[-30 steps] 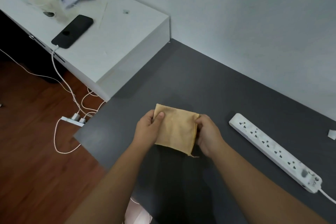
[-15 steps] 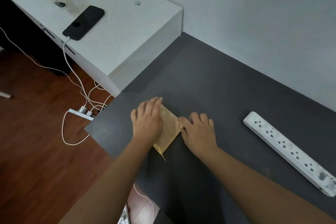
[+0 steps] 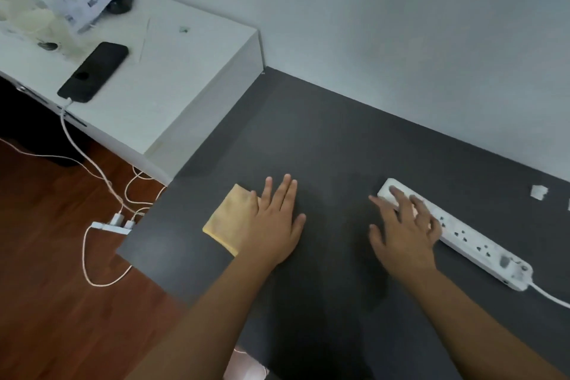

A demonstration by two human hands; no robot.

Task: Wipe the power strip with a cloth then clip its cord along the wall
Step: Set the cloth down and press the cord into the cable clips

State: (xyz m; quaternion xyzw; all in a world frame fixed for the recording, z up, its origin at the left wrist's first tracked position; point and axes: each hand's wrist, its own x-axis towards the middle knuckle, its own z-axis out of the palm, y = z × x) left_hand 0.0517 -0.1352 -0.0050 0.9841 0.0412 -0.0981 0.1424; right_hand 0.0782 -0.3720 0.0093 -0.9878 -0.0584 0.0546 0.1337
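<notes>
On the dark desk (image 3: 324, 148), the left hand (image 3: 273, 225) lies flat and open, pressing the folded yellow cloth (image 3: 231, 219). The right hand (image 3: 404, 231), fingers spread, reaches over the far end of the white power strip (image 3: 481, 244), whose cord (image 3: 552, 296) leaves its near end.

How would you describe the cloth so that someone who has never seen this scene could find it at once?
Start at the dark grey table that runs along the wall. Near its left front edge the left hand lies flat, fingers spread, on a folded cloth. It is the only yellow, soft thing on the table; the power strip under the right hand is white and hard.
</notes>
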